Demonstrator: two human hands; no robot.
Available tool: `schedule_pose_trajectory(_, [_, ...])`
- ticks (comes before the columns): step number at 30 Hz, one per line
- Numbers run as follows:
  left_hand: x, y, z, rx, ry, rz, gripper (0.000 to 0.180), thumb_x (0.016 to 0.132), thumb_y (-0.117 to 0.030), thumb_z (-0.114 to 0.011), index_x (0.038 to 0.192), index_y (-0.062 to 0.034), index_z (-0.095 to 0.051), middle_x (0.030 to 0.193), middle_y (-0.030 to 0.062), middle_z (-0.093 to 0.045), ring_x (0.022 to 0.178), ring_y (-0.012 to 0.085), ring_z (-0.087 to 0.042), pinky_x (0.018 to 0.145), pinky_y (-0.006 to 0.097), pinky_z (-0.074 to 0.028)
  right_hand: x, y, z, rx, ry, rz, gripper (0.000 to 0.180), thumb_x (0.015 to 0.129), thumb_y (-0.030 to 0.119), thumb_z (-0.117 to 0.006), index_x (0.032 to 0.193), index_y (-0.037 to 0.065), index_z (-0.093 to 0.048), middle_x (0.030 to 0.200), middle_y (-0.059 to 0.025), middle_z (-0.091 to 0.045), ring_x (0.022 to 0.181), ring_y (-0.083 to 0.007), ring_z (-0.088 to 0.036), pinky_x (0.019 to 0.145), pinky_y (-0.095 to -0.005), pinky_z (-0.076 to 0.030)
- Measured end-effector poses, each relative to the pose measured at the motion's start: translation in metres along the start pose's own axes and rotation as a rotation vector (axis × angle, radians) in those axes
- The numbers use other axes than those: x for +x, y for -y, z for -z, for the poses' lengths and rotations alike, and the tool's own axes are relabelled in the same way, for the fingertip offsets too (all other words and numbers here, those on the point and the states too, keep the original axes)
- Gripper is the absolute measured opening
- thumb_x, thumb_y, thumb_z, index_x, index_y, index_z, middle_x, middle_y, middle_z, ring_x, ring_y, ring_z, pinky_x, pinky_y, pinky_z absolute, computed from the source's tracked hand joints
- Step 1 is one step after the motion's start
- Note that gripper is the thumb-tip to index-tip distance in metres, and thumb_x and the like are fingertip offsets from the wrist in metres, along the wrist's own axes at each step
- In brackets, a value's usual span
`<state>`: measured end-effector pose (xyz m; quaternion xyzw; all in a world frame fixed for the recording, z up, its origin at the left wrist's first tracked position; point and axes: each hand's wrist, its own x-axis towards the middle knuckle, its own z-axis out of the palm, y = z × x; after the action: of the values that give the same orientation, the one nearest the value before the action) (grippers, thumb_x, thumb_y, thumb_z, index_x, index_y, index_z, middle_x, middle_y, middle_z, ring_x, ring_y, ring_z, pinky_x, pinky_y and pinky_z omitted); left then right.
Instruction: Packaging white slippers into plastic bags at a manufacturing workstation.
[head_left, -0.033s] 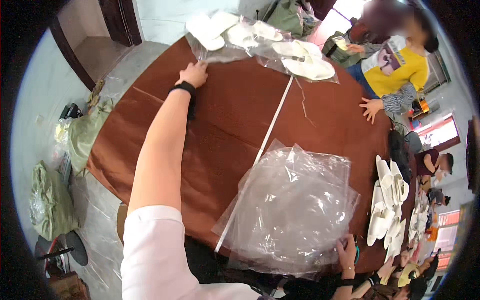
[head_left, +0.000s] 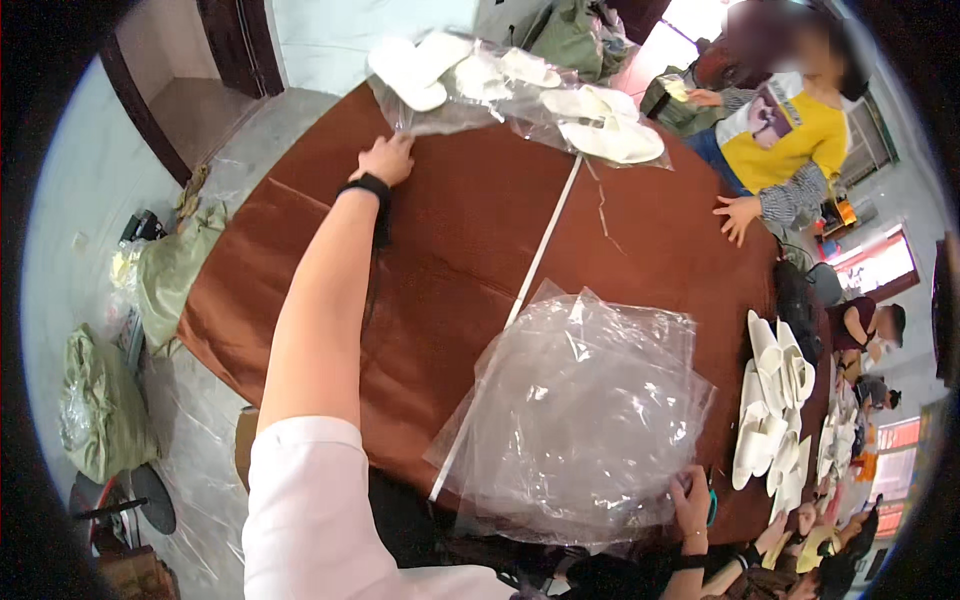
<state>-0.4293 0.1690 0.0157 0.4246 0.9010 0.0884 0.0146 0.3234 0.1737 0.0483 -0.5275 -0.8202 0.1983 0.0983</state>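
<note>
The left hand (head_left: 385, 160) is reaching across the brown table (head_left: 450, 260) to the upper centre of the frame, where its fingers are closing on the edge of a clear bag (head_left: 440, 105) holding white slippers (head_left: 415, 65); the grip is narrow, pinching the plastic at the bag's lower left corner. A black wristband (head_left: 365, 186) is sitting on that wrist. More slippers (head_left: 610, 130) are lying in clear plastic just right of the bag, at the table's far rim. A white strip (head_left: 530, 270) is running from those slippers down the table toward the lower centre. In the lower centre-right, a stack of empty bags (head_left: 580, 420) is lying flat and crumpled on the table, overlapping the strip's lower end. The right hand (head_left: 692, 495) is resting at the stack's lower right edge, fingers curled against the plastic; whether they are gripping it cannot be told. A row of loose slippers (head_left: 770, 400) is lying at the right rim of the table. In the upper right, another person in a yellow top (head_left: 790, 125) is placing a hand (head_left: 738, 215) on the table edge. Green sacks (head_left: 100, 410) are sitting on the floor at the left of the frame.
</note>
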Motion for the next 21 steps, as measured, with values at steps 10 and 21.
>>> schedule_pose_trajectory(10, [-0.171, -0.007, 0.022, -0.407, -0.308, -0.043, 0.028, 0.079, -0.011, -0.065, 0.104, -0.0035, -0.053, 0.107, 0.0180, -0.053, 0.104, 0.0376, -0.052, 0.087, 0.048, -0.045, -0.001, -0.011, -0.001, 0.031, 0.022, 0.035, 0.026, 0.082, 0.021, -0.064, 0.097, 0.006, -0.050, 0.089, -0.0134, -0.054, 0.086, -0.0340, -0.054, 0.075, -0.0407, -0.044])
schedule_pose_trajectory(21, [-0.237, -0.068, 0.261, -0.655, -1.145, -0.233, 0.015, 0.085, -0.003, -0.056, 0.100, -0.0036, -0.058, 0.092, 0.0143, -0.053, 0.084, 0.0288, -0.052, 0.075, 0.039, -0.042, -0.012, -0.024, -0.012, 0.043, -0.106, 0.143, 0.026, 0.080, 0.021, -0.066, 0.097, 0.011, -0.049, 0.095, -0.0134, -0.055, 0.088, -0.0380, -0.057, 0.073, -0.0461, -0.045])
